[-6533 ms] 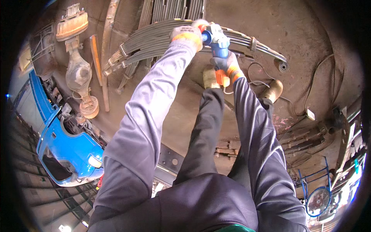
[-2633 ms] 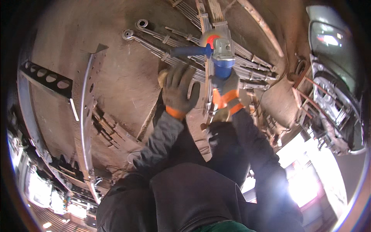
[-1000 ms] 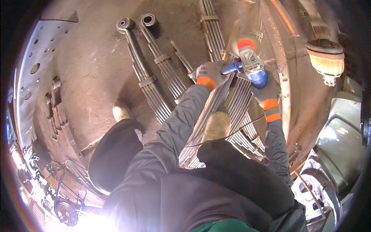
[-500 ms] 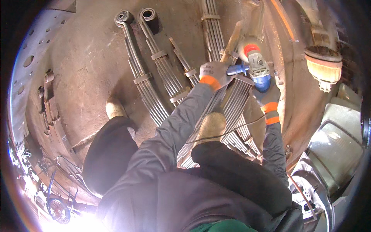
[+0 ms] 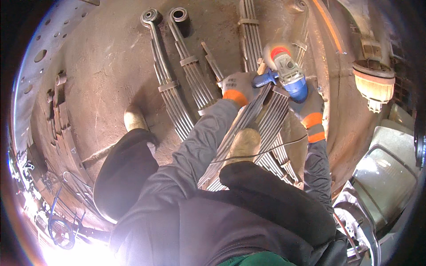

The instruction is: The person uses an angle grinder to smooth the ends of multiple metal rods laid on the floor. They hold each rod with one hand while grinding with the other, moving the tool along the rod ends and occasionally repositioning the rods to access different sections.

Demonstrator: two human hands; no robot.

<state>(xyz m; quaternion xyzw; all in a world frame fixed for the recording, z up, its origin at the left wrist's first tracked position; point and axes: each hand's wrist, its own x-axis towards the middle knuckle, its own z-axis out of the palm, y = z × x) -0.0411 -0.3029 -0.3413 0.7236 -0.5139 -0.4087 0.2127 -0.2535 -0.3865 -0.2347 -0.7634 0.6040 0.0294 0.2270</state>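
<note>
An angle grinder (image 5: 290,73) with a blue rear body, grey head and red-centred disc (image 5: 279,52) is held in both my hands. The disc's rim looks blurred. My gloved left hand (image 5: 238,85) is closed round the blue side handle (image 5: 265,79). Round the rear of the body, my gloved right hand (image 5: 310,106) is closed, its fingers partly hidden. Underneath lies a bundle of leaf springs (image 5: 271,116), with the disc over its far end; whether it touches metal I cannot tell. A dark power cord (image 5: 257,155) runs from my right wrist across my boot (image 5: 244,144).
More leaf springs with rolled eyes (image 5: 171,95) lie on the brown floor (image 5: 106,75) to the left. Another spring stack (image 5: 249,33) is at the far side. At right are a cylindrical part (image 5: 374,82) and a grey-green seat-like panel (image 5: 384,170). A small fan (image 5: 62,232) stands lower left.
The grinder has swung left over the springs, and its head now tilts further left. Both hands moved with it, still gripping. The whole view has shifted slightly.
</note>
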